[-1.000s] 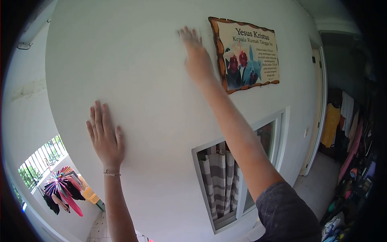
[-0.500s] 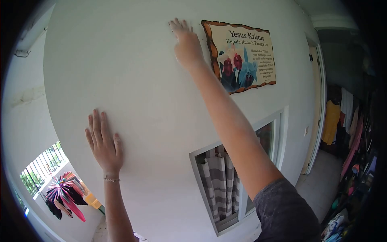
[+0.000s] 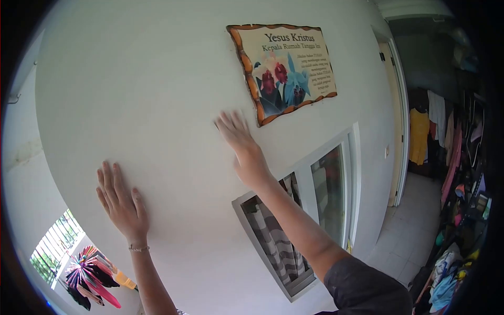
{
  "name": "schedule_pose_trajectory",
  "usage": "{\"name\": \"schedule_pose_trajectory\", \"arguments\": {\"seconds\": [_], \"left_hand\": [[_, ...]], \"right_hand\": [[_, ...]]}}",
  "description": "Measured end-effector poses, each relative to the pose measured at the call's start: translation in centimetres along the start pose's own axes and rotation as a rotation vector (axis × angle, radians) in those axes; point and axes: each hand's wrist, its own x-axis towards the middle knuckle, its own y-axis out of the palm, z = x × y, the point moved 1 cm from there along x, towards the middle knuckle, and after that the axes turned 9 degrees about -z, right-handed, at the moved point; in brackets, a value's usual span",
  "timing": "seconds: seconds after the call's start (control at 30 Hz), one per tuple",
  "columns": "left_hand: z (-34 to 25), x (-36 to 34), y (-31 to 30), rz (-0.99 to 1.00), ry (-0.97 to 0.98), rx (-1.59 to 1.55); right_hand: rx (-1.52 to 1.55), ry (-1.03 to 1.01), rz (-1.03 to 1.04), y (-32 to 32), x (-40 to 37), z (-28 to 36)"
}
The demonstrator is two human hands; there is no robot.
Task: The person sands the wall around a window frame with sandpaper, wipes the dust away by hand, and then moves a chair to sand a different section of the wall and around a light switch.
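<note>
Both of my arms reach up against a pale wall (image 3: 173,105). My left hand (image 3: 121,202) lies flat on it at the left, fingers stretched upward, a thin bracelet (image 3: 138,248) at the wrist. Slightly blurred, my right hand (image 3: 240,144) is at the wall with its fingers extended and nothing in it. It is just below and left of a plaque (image 3: 286,68) with a scalloped brown edge, printed flowers and the heading "Yesus Kristus". Beneath my right forearm is a framed window (image 3: 328,181) with a checked curtain (image 3: 270,236) behind it.
At the right a doorway (image 3: 398,126) stands beside hanging clothes (image 3: 419,136) and a heap of clothing (image 3: 446,278). A round hanger with laundry (image 3: 89,275) hangs at the lower left, near a barred window (image 3: 55,247). A light switch (image 3: 387,151) is by the doorway.
My right hand has slid down the wall, from beside the plaque's upper left to below its lower left corner. My left hand stays flat on the wall. The view has shifted slightly right.
</note>
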Motion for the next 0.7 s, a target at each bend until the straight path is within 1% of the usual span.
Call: {"name": "schedule_pose_trajectory", "arguments": {"seconds": [0.13, 0.17, 0.23, 0.27, 0.3, 0.37, 0.47, 0.5, 0.6, 0.63, 0.7], "left_hand": [[0.3, -0.3, 0.2, -0.004, 0.01, -0.002], [0.3, -0.2, 0.2, -0.006, 0.013, -0.005], [0.3, -0.1, 0.3, -0.014, 0.016, -0.009], [0.4, -0.2, 0.3, -0.014, 0.017, -0.013], [0.3, -0.3, 0.3, -0.01, 0.017, -0.017], [0.1, -0.3, 0.1, -0.011, 0.014, -0.041], [0.5, -0.2, 0.0, -0.012, 0.019, -0.066], [0.4, -0.2, 0.1, -0.019, 0.012, -0.071], [0.1, 0.0, -0.1, -0.026, 0.022, -0.067], [0.3, -0.1, 0.0, -0.018, 0.032, -0.056], [0.5, -0.2, 0.2, -0.023, 0.029, -0.032]], "right_hand": [[-0.056, -0.186, -0.14, 3.6, 11.7, -2.4], [-0.072, -0.218, -0.168, 4.4, 13.8, -2.8], [-0.077, -0.214, -0.203, 5.3, 15.3, -3.1], [-0.083, -0.208, -0.215, 5.4, 15.1, -3.2], [-0.076, -0.2, -0.176, 5.0, 13.4, -3.0], [-0.057, -0.191, -0.103, 2.7, 7.3, -1.2], [-0.059, -0.078, 0.044, -0.3, -5.2, 0.4], [-0.087, -0.055, 0.097, -0.8, -7.7, 0.1], [-0.118, -0.081, 0.098, -0.7, -7.3, 0.0], [-0.085, -0.079, 0.097, -0.8, -4.7, 0.3], [-0.077, -0.135, 0.025, 0.5, 1.0, -0.3]]}}
